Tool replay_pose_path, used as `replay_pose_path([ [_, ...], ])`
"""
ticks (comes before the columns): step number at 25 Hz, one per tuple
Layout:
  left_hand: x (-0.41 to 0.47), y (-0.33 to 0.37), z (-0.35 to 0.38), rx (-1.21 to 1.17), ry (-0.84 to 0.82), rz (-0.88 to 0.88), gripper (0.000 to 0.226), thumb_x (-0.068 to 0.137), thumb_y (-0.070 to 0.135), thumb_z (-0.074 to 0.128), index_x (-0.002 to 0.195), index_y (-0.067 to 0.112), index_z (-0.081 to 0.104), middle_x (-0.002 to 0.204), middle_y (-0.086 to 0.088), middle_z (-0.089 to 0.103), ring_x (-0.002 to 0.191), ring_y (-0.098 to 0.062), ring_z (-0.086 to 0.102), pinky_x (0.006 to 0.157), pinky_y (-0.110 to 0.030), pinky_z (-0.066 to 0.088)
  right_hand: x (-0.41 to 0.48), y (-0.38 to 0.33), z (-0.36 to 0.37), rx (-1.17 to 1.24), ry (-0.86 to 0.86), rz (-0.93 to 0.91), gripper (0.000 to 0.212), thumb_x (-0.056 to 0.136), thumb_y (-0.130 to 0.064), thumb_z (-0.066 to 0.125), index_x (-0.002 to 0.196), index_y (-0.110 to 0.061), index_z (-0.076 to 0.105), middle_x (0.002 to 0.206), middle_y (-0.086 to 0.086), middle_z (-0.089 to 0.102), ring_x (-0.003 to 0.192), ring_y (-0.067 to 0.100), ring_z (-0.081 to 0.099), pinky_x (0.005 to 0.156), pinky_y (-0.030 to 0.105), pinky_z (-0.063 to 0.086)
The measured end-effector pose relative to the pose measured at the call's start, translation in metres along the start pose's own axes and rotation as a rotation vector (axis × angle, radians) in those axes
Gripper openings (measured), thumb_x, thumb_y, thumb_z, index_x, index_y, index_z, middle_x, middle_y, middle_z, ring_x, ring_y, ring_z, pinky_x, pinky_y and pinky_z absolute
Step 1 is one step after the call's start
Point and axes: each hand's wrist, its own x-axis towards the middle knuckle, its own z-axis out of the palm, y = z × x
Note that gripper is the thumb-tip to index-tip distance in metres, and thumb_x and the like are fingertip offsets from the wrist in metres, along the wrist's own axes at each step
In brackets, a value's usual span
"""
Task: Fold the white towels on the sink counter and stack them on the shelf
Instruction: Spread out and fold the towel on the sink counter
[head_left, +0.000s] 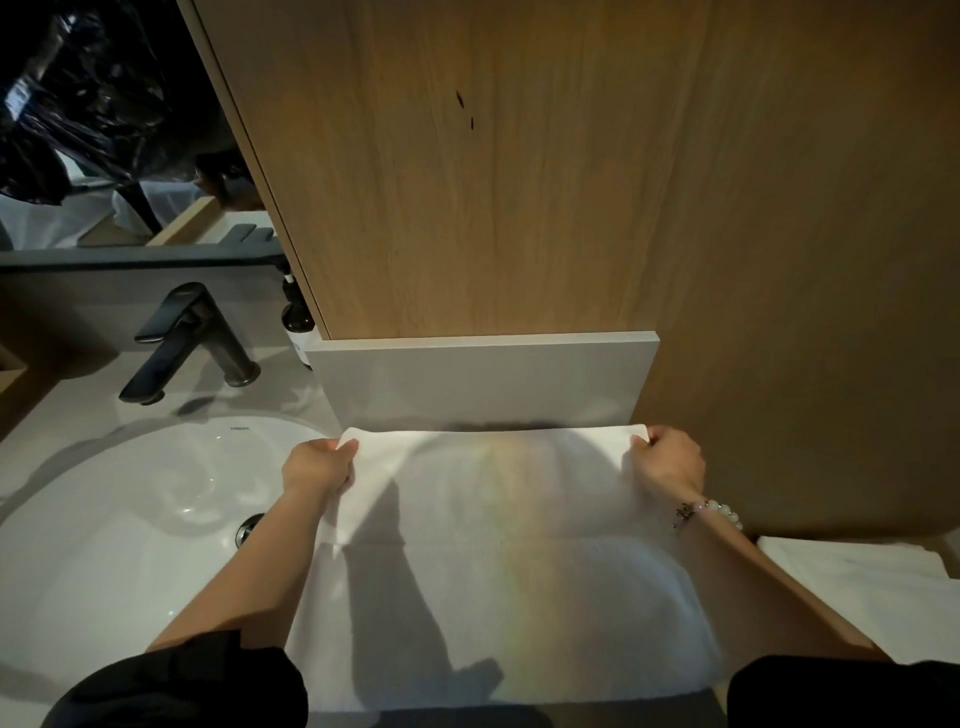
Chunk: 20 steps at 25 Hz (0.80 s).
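A white towel (498, 561) lies spread on the counter right of the sink, its far edge against the white backsplash (483, 379). My left hand (317, 465) pinches the towel's far left corner. My right hand (670, 460), with a bead bracelet at the wrist, pinches the far right corner. The upper layer of the towel is folded over toward the far edge. Another white towel (872, 587) lies at the right, partly hidden by my right arm.
A white oval sink basin (130, 519) with a black faucet (187, 338) sits at the left. A dark pump bottle (297, 317) stands by the wooden panel (493, 182). A mirror (104, 130) is at the upper left.
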Motion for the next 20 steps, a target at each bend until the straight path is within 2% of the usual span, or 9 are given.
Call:
replay_pose_path([
  [3, -0.011, 0.002, -0.001, -0.09, 0.057, 0.059, 0.031, 0.09, 0.022, 0.055, 0.061, 0.012, 0.054, 0.055, -0.004, 0.056, 0.069, -0.027, 0.055, 0.069, -0.027, 0.041, -0.009, -0.001, -0.001, 0.083, 0.047, 0.011, 0.023, 0.093, -0.02, 0.052, 0.109, -0.014, 0.066, 0.115, 0.015, 0.064, 0.111, 0.035, 0.055, 0.089, 0.031, 0.042],
  [5, -0.017, 0.004, -0.003, -0.156, 0.074, 0.101, 0.026, 0.09, 0.019, 0.053, 0.067, 0.009, 0.056, 0.058, -0.004, 0.058, 0.068, -0.025, 0.056, 0.063, -0.026, 0.04, -0.014, -0.003, 0.0, 0.178, 0.09, -0.001, 0.018, 0.091, -0.019, 0.053, 0.101, -0.013, 0.067, 0.107, 0.014, 0.067, 0.103, 0.034, 0.059, 0.087, 0.032, 0.044],
  [8, -0.031, 0.005, -0.009, -0.221, 0.09, 0.137, 0.026, 0.093, 0.017, 0.049, 0.068, 0.009, 0.053, 0.059, -0.004, 0.058, 0.06, -0.017, 0.054, 0.055, -0.02, 0.037, -0.024, -0.007, -0.004, 0.356, 0.122, -0.021, 0.012, 0.091, -0.017, 0.054, 0.085, -0.014, 0.064, 0.083, 0.011, 0.069, 0.077, 0.029, 0.065, 0.078, 0.031, 0.052],
  [10, -0.041, 0.003, -0.016, -0.258, 0.085, 0.139, 0.024, 0.094, 0.018, 0.047, 0.072, 0.01, 0.052, 0.061, -0.003, 0.059, 0.065, -0.017, 0.055, 0.057, -0.019, 0.037, -0.035, -0.008, -0.01, 0.486, 0.124, -0.03, 0.02, 0.092, -0.014, 0.053, 0.073, -0.014, 0.057, 0.07, 0.009, 0.062, 0.056, 0.017, 0.061, 0.063, 0.022, 0.054],
  [12, -0.052, 0.002, -0.022, -0.318, 0.063, 0.139, 0.021, 0.096, 0.019, 0.046, 0.077, 0.011, 0.051, 0.065, -0.004, 0.061, 0.07, -0.016, 0.056, 0.06, -0.022, 0.038, -0.049, -0.009, -0.02, 0.565, 0.106, -0.047, 0.026, 0.095, -0.012, 0.051, 0.068, -0.015, 0.05, 0.07, 0.01, 0.057, 0.049, 0.009, 0.057, 0.042, 0.008, 0.041],
  [13, -0.057, 0.001, -0.025, -0.349, 0.057, 0.15, 0.02, 0.097, 0.02, 0.045, 0.079, 0.012, 0.05, 0.067, -0.004, 0.061, 0.071, -0.015, 0.056, 0.061, -0.024, 0.039, -0.055, -0.01, -0.024, 0.606, 0.1, -0.051, 0.027, 0.095, -0.012, 0.05, 0.069, -0.015, 0.049, 0.07, 0.011, 0.055, 0.051, 0.009, 0.057, 0.038, 0.005, 0.035],
  [17, -0.081, -0.005, -0.042, -0.468, 0.05, 0.216, 0.017, 0.097, 0.018, 0.045, 0.087, 0.006, 0.052, 0.072, -0.01, 0.061, 0.068, -0.017, 0.057, 0.066, -0.023, 0.044, -0.081, -0.002, -0.041, 0.76, 0.075, -0.081, 0.013, 0.096, -0.009, 0.049, 0.084, -0.01, 0.054, 0.065, 0.006, 0.054, 0.047, 0.0, 0.056, 0.045, 0.005, 0.038],
  [20, -0.098, -0.015, -0.053, -0.48, 0.03, 0.254, 0.016, 0.097, 0.019, 0.046, 0.098, 0.005, 0.054, 0.077, -0.013, 0.063, 0.075, -0.021, 0.06, 0.074, -0.029, 0.046, -0.096, 0.013, -0.051, 0.732, 0.035, -0.122, 0.007, 0.096, -0.013, 0.051, 0.097, -0.008, 0.056, 0.074, 0.005, 0.059, 0.067, 0.008, 0.057, 0.072, 0.02, 0.045],
])
